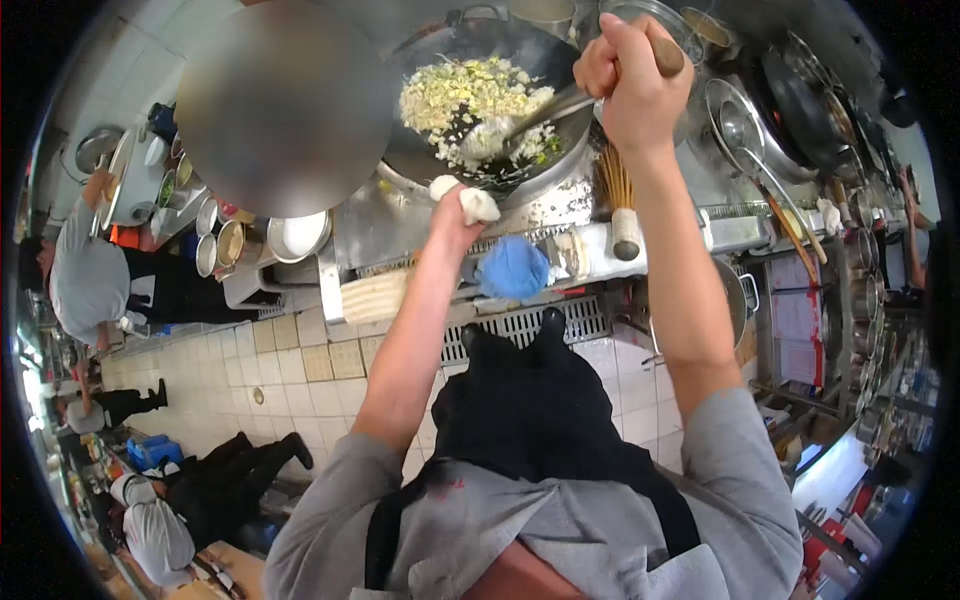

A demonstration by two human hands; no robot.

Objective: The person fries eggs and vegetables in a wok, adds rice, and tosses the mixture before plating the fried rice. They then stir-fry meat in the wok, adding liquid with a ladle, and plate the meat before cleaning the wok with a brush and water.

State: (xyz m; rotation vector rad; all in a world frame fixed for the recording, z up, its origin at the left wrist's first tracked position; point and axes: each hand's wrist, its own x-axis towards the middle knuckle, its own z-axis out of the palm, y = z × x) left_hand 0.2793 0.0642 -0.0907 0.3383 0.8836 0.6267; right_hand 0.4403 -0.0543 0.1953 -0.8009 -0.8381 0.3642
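1. Currently, through the head camera, I read the right hand (648, 95) as closed around the brown wooden grip of a long grey metal ladle (548, 112).
2. Ladle slopes down into a large, round, dark metal wok (550, 55); its bowl sits among the food, apparently in contact, though steam and loose grains make its edge hard for me to judge.
3. Food: a loose white-and-yellow chopped mix with green bits (460, 88), spread across the wok's far side and base, thinner near the ladle.
4. Left hand (458, 220) grips a bunched white cloth (482, 206) at the wok's near rim; I cannot tell whether the fingers beneath pinch the metal.
5. Near the right forearm I log a tan bristle brush with a pale bound handle (617, 200).
6. A crumpled blue cloth (513, 268) lies on the stove's front edge, right of the left forearm.
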